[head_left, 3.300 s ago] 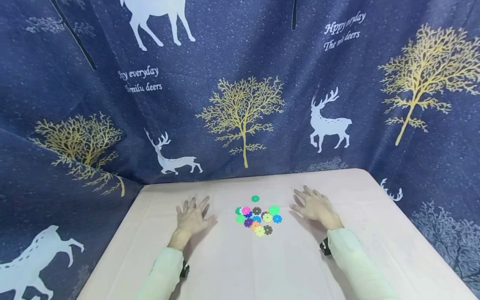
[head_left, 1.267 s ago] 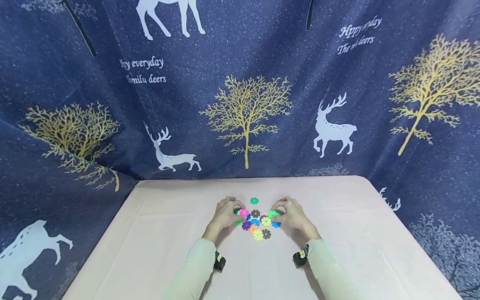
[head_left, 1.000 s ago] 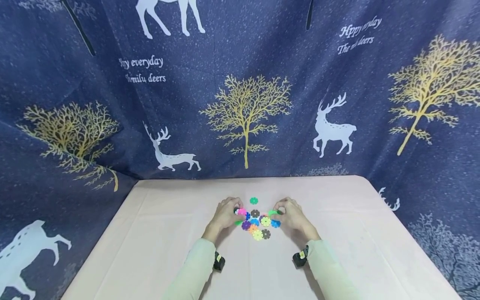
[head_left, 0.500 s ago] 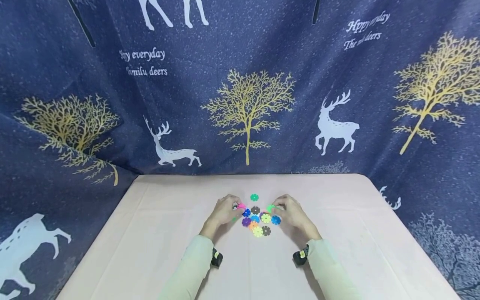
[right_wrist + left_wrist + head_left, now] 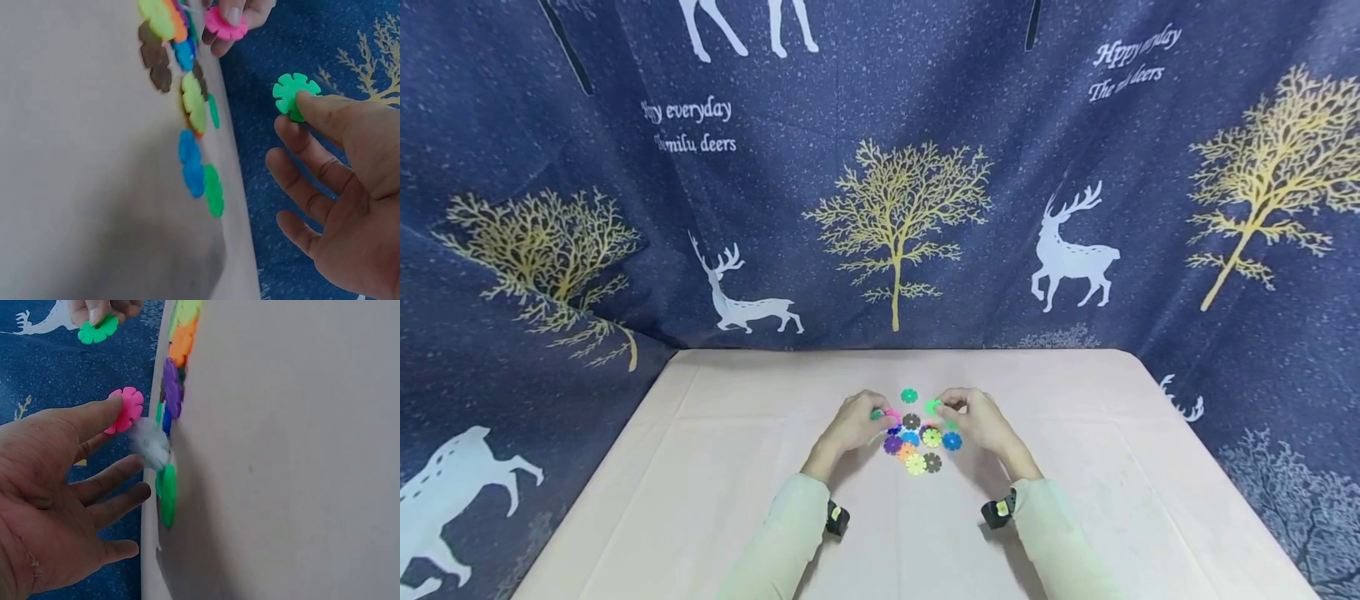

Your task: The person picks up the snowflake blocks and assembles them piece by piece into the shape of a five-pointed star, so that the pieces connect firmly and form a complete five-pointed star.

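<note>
My left hand (image 5: pixel 856 419) pinches a pink flower (image 5: pixel 129 407) by thumb and fingertip, its other fingers spread apart. My right hand (image 5: pixel 976 417) pinches a green flower (image 5: pixel 286 92) the same way, its other fingers a bit bent. I hold these 2 up over the worktop (image 5: pixel 700 500), toward its far edge. 1 blue-green flower (image 5: pixel 909 396) lies nearest that edge.
</note>
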`<state>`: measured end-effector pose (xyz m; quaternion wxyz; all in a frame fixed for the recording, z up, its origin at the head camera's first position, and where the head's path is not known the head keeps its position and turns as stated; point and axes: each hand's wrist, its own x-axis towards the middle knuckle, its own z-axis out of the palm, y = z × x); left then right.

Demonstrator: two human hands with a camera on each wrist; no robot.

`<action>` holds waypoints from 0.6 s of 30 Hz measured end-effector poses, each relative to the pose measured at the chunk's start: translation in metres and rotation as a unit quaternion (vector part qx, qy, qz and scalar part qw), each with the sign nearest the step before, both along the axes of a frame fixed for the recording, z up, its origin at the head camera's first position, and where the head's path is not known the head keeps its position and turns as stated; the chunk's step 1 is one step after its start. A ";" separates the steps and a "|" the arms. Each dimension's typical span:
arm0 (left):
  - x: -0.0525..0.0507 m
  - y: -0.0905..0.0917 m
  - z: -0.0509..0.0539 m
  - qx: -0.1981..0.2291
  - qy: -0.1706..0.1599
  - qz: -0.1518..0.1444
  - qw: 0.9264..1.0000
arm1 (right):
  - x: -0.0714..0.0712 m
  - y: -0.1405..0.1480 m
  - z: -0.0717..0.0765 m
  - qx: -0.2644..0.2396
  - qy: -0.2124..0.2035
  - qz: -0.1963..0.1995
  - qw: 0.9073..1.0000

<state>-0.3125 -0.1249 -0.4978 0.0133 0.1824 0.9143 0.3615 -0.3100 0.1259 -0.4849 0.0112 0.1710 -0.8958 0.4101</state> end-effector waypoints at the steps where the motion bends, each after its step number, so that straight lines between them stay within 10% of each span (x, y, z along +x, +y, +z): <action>1: 0.000 0.000 0.001 0.004 0.000 -0.002 1.000 | 0.001 -0.001 0.002 -0.002 -0.001 0.001 1.000; 18: 0.015 0.014 0.023 0.129 -0.080 0.022 0.988 | 0.012 -0.010 0.019 -0.021 0.019 0.022 0.999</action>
